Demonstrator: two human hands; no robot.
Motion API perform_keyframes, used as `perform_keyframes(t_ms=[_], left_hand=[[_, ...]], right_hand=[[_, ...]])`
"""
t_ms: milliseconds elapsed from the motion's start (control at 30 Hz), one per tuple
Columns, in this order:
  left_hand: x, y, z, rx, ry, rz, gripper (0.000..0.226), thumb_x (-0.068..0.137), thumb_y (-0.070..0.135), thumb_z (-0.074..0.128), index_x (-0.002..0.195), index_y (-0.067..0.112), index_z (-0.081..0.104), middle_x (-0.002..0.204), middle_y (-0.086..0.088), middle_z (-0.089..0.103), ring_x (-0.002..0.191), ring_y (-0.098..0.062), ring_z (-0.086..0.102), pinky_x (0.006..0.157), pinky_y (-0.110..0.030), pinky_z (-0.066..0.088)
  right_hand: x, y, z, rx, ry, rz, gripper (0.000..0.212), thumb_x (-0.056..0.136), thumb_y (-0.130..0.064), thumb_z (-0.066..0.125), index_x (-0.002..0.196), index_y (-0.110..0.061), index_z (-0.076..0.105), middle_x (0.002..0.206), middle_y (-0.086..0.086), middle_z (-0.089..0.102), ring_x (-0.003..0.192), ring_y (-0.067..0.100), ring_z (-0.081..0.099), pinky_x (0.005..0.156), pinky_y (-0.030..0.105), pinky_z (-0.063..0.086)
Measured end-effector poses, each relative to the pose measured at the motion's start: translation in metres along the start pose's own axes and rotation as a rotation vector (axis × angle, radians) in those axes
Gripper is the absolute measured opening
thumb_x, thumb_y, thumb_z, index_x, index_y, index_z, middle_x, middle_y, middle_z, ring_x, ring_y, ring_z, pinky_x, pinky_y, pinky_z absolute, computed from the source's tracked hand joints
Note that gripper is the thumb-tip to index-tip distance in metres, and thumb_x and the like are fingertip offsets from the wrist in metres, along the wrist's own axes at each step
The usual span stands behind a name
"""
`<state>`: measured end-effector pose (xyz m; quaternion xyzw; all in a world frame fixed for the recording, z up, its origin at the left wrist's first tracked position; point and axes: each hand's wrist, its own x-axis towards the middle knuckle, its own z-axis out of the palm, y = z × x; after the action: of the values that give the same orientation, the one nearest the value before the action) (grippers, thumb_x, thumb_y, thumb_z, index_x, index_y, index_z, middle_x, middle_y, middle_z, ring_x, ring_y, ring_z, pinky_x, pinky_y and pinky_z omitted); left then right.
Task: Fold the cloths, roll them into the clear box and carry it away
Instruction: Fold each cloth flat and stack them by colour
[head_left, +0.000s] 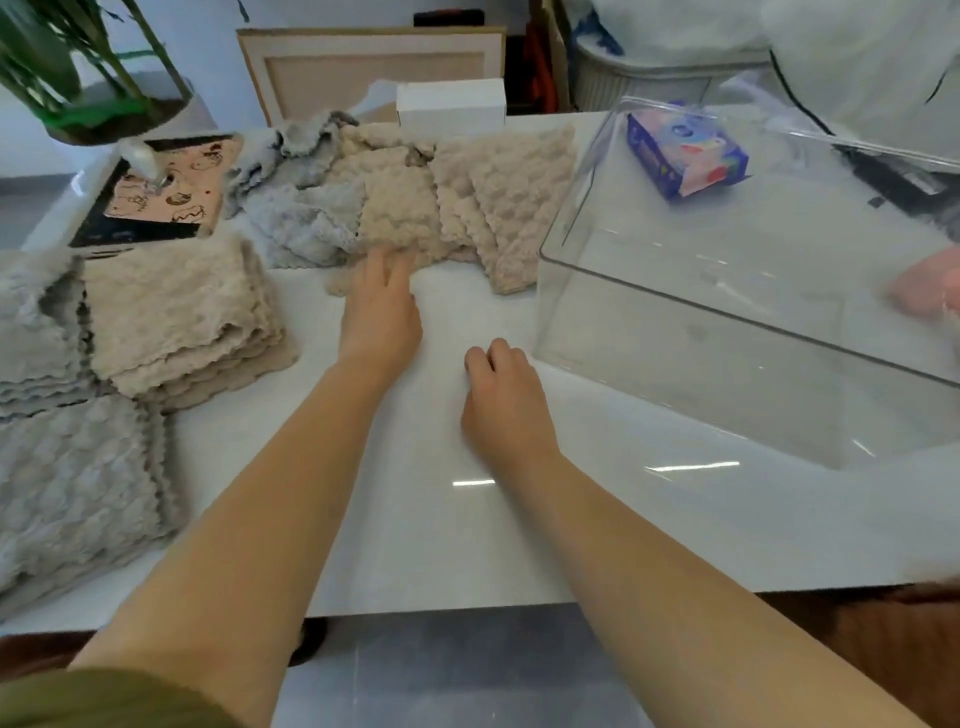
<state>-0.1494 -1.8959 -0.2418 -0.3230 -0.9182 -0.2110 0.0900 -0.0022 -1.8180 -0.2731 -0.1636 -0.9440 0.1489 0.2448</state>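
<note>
Our left hand (382, 306) reaches up the middle of the frame, fingers (387, 260) laid out fairly straight on the near edge of a beige cloth (400, 213); we cannot tell whether the thumb has caught anything under that edge. The cloth lies directly beyond the hand, further up the frame, so the left hand is clearly the nearer one. Our right hand (501, 395) sits lower and to the right, resting on the table (467, 530) with fingers loosely curled and nothing in them. The cloth belongs to a loose pile (311, 208) whose long axis runs left to right across the upper centre, grey pieces on its left and beige on its right. This one piece runs the other way, its long axis up and down the frame and its scalloped near end pointing at us. We judge that the coming move is a straight pull down the frame onto the bare patch between our hands, where there is room to fold. The box (675, 304) stands at centre right, just beside the right hand, open side up. A stack (182, 312) of folded cloths lies at centre left.
</note>
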Motion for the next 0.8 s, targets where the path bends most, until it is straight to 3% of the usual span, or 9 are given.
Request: perform_keyframes(t_ms=[67, 133, 233, 333, 467, 533, 600, 733, 800], left_hand=[[0.020, -0.002, 0.009, 0.114, 0.029, -0.025, 0.055, 0.091, 0.006, 0.046, 0.144, 0.008, 0.033, 0.151, -0.016, 0.029, 0.133, -0.037, 0.030, 0.107, -0.047, 0.028], [0.034, -0.008, 0.018, 0.181, 0.014, -0.109, 0.048, 0.094, 0.014, 0.046, 0.141, 0.012, 0.038, 0.144, -0.013, 0.039, 0.128, -0.035, 0.036, 0.101, -0.047, 0.030], [0.038, -0.018, 0.025, 0.150, 0.026, -0.175, 0.024, 0.096, 0.015, 0.044, 0.115, 0.011, 0.058, 0.120, -0.012, 0.057, 0.111, -0.033, 0.048, 0.091, -0.043, 0.033], [0.026, -0.024, 0.026, 0.124, 0.070, -0.171, 0.015, 0.096, 0.014, 0.045, 0.098, 0.011, 0.060, 0.107, -0.011, 0.059, 0.105, -0.031, 0.048, 0.085, -0.041, 0.033], [0.016, -0.029, 0.024, 0.106, 0.155, -0.179, 0.014, 0.093, 0.013, 0.050, 0.101, 0.005, 0.058, 0.121, -0.015, 0.047, 0.110, -0.034, 0.043, 0.083, -0.042, 0.035], [0.016, -0.029, 0.024, 0.052, 0.190, -0.214, 0.023, 0.093, 0.013, 0.050, 0.114, 0.004, 0.052, 0.131, -0.019, 0.043, 0.116, -0.037, 0.042, 0.087, -0.045, 0.038], [0.019, -0.031, 0.024, -0.062, 0.144, -0.265, 0.031, 0.094, 0.014, 0.051, 0.123, 0.004, 0.049, 0.128, -0.019, 0.049, 0.115, -0.037, 0.045, 0.092, -0.045, 0.040], [0.020, -0.041, 0.024, -0.229, 0.139, -0.311, 0.014, 0.094, 0.015, 0.052, 0.101, 0.006, 0.061, 0.105, -0.014, 0.060, 0.098, -0.031, 0.055, 0.086, -0.044, 0.046], [0.018, -0.040, 0.023, -0.152, 0.126, -0.312, 0.013, 0.095, 0.015, 0.052, 0.096, 0.006, 0.061, 0.105, -0.014, 0.059, 0.100, -0.032, 0.052, 0.085, -0.043, 0.043]], right_hand=[[0.003, 0.001, 0.003, -0.019, 0.011, -0.010, 0.025, 0.058, 0.004, 0.035, 0.076, -0.006, 0.050, 0.071, 0.012, 0.046, 0.058, 0.027, 0.041, 0.050, 0.032, 0.024], [0.005, 0.002, 0.004, -0.012, 0.010, -0.007, 0.025, 0.055, 0.007, 0.044, 0.075, -0.006, 0.050, 0.071, 0.013, 0.046, 0.058, 0.028, 0.042, 0.050, 0.032, 0.024], [0.006, 0.002, 0.005, -0.037, 0.012, -0.004, 0.026, 0.054, 0.008, 0.052, 0.075, -0.006, 0.050, 0.071, 0.012, 0.047, 0.057, 0.028, 0.042, 0.050, 0.032, 0.024], [0.006, 0.002, 0.006, -0.064, 0.024, -0.005, 0.025, 0.055, 0.008, 0.055, 0.076, -0.006, 0.051, 0.071, 0.011, 0.047, 0.057, 0.028, 0.042, 0.050, 0.032, 0.024], [0.005, 0.002, 0.005, -0.078, 0.037, -0.027, 0.024, 0.057, 0.008, 0.051, 0.077, -0.005, 0.052, 0.071, 0.012, 0.048, 0.057, 0.028, 0.043, 0.049, 0.032, 0.026], [0.005, 0.002, 0.005, -0.081, 0.039, -0.035, 0.024, 0.057, 0.008, 0.050, 0.077, -0.005, 0.052, 0.071, 0.012, 0.048, 0.057, 0.028, 0.043, 0.048, 0.032, 0.025], [0.005, 0.001, 0.005, -0.080, 0.041, -0.028, 0.024, 0.056, 0.008, 0.052, 0.076, -0.005, 0.051, 0.071, 0.012, 0.047, 0.056, 0.028, 0.042, 0.048, 0.032, 0.024], [0.005, 0.002, 0.007, -0.094, 0.060, -0.021, 0.027, 0.053, 0.009, 0.055, 0.075, -0.006, 0.051, 0.070, 0.010, 0.047, 0.056, 0.026, 0.039, 0.050, 0.030, 0.022], [0.004, 0.002, 0.008, -0.105, 0.065, -0.020, 0.027, 0.053, 0.008, 0.056, 0.075, -0.006, 0.052, 0.070, 0.010, 0.047, 0.055, 0.026, 0.039, 0.050, 0.030, 0.022]])
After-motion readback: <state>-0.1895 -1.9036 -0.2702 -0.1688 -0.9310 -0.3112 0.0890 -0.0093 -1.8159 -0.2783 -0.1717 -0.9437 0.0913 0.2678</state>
